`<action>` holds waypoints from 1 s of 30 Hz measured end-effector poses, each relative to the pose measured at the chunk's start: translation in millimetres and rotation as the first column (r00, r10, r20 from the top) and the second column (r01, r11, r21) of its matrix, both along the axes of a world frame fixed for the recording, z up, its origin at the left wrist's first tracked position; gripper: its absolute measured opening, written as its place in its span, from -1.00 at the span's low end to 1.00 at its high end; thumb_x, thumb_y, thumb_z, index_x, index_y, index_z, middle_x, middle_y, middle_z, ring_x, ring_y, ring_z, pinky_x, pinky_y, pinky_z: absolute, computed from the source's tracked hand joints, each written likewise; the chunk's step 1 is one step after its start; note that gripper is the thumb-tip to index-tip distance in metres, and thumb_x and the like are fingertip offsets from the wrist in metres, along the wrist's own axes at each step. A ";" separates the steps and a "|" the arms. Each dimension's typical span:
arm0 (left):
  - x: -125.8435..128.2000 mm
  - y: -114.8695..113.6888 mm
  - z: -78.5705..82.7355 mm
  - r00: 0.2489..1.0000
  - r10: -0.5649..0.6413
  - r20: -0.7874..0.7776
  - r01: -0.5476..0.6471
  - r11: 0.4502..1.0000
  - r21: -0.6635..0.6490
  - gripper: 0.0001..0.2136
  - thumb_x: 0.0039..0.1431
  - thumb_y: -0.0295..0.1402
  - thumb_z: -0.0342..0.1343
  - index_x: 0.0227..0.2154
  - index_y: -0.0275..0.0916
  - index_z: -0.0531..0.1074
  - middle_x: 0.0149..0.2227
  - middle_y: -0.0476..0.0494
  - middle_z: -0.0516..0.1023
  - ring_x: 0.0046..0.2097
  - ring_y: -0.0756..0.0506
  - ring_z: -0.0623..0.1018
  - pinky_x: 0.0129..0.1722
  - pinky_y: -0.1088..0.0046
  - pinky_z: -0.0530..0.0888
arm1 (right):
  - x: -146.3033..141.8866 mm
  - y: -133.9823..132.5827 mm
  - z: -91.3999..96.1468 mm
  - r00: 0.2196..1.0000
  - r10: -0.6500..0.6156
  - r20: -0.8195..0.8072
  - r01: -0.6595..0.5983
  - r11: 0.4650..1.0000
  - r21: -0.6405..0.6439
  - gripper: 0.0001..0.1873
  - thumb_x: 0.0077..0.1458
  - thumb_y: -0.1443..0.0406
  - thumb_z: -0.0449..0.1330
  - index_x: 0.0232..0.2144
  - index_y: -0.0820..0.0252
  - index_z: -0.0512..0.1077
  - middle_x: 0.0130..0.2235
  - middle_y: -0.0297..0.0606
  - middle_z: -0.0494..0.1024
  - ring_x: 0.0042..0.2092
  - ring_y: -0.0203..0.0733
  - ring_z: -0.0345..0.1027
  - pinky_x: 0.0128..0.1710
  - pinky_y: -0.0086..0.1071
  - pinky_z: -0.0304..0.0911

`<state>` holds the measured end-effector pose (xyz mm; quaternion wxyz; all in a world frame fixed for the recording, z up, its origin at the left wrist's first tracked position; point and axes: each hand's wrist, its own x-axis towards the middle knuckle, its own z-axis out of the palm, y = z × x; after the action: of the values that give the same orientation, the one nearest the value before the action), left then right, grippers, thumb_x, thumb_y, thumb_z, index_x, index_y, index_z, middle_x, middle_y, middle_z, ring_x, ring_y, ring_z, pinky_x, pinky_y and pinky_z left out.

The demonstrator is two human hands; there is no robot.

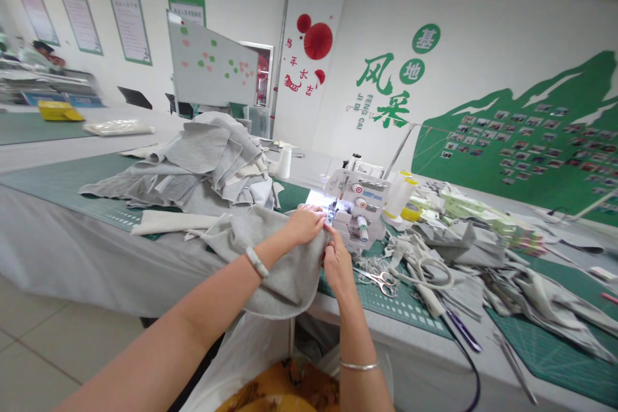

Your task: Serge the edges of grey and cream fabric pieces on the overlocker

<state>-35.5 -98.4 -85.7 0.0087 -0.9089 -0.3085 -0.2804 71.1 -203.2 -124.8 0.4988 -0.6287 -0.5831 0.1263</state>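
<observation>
I have my left hand [304, 225] and my right hand [338, 264] on a soft gray cloth [270, 264], and both grips are clenched on it. The cloth droops over the edge of the tabletop [96, 257], and its far end sits right at the foot of a white overlock sewing machine [357, 203] (a bright light shines there). A big heap of gray cloth [203, 161] lies to the left on a green cutting mat [62, 183]. Just past my right hand, a pair of scissors [379, 282] rests on another green mat [396, 302]. A white thread cone [398, 196] stands beside the machine, and more gray scraps [458, 244] lie to the right.
</observation>
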 end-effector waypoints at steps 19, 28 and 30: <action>-5.8 -2.9 0.2 0.993 -0.062 0.105 0.068 0.996 -0.055 -0.74 0.26 -0.40 -0.11 -0.25 -0.25 0.52 -0.15 -0.15 0.57 -0.07 -0.10 0.49 -0.02 0.34 0.36 | -10.4 2.2 1.2 0.989 0.005 -0.146 0.014 0.991 0.132 -0.58 0.13 0.21 0.00 -0.04 0.27 0.42 -0.35 -0.23 0.53 -0.36 -0.20 0.34 -0.32 -0.38 0.21; -0.4 -5.0 5.1 1.000 -0.023 -0.002 0.023 0.999 0.022 -0.74 0.28 -0.39 -0.12 -0.30 -0.28 0.50 -0.20 -0.18 0.56 -0.11 -0.13 0.49 -0.05 0.29 0.34 | -6.9 3.0 -0.5 0.993 -0.004 -0.120 0.017 0.994 0.107 -0.56 0.14 0.19 0.01 -0.01 0.29 0.41 -0.54 -0.40 0.36 -0.51 -0.27 0.17 -0.44 -0.42 0.12; 0.1 -6.6 5.5 1.000 -0.021 -0.005 0.021 0.998 0.058 -0.75 0.27 -0.40 -0.10 -0.33 -0.28 0.50 -0.23 -0.18 0.55 -0.13 -0.14 0.48 -0.05 0.28 0.33 | -5.7 3.4 -1.0 0.993 0.001 -0.116 0.011 0.995 0.099 -0.55 0.14 0.19 0.01 0.01 0.29 0.40 -0.56 -0.42 0.33 -0.53 -0.28 0.15 -0.47 -0.43 0.11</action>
<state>-35.3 -105.0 -80.2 0.0327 -0.9121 -0.2908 -0.2871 65.5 -199.8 -125.8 0.5629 -0.5961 -0.5570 0.1322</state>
